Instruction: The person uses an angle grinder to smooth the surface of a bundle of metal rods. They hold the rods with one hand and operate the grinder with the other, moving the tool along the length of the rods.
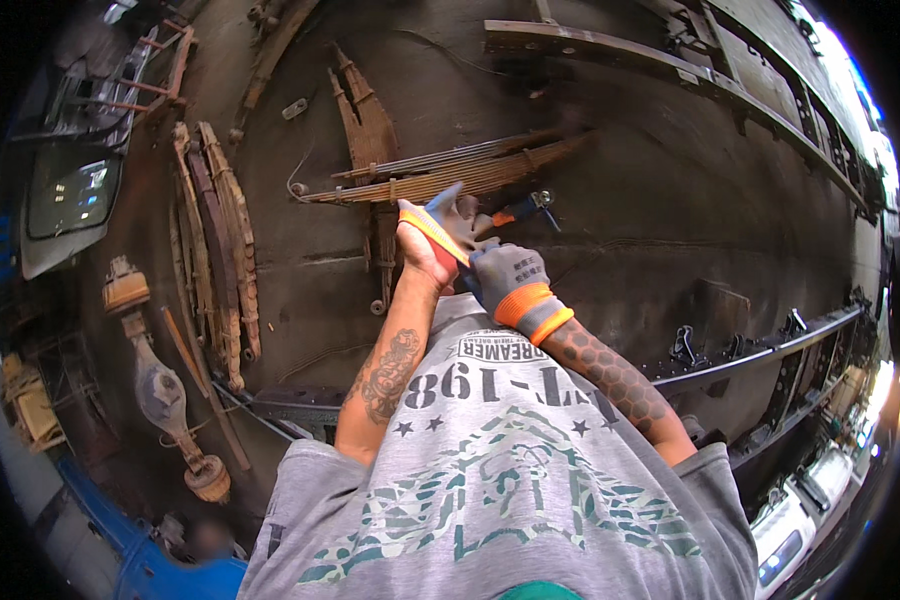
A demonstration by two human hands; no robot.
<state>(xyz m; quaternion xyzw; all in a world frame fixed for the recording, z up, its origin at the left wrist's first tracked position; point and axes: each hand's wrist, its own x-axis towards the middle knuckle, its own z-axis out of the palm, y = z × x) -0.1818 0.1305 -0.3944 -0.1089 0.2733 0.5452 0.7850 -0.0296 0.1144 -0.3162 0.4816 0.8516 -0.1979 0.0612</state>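
My left hand (425, 257) is bare at the palm and wrist and partly inside a grey-and-blue work glove (460, 212) with an orange cuff. Its fingers are hidden in the glove. My right hand (510, 278) wears a matching glove and pinches the cuff edge of the left one. Just beyond my hands an orange and dark angle grinder (518, 211) lies on the floor, with a blue part sticking out. Behind the gloves a rusty leaf spring stack (450, 178) lies across another rusty spring pack (363, 125).
More long leaf springs (215, 240) lie side by side at the left, near an axle housing (160, 385). Dark steel frame rails (660, 65) stretch across the far right, and another frame (760, 355) lies nearer on the right. Lower left is a blue vehicle panel (135, 545).
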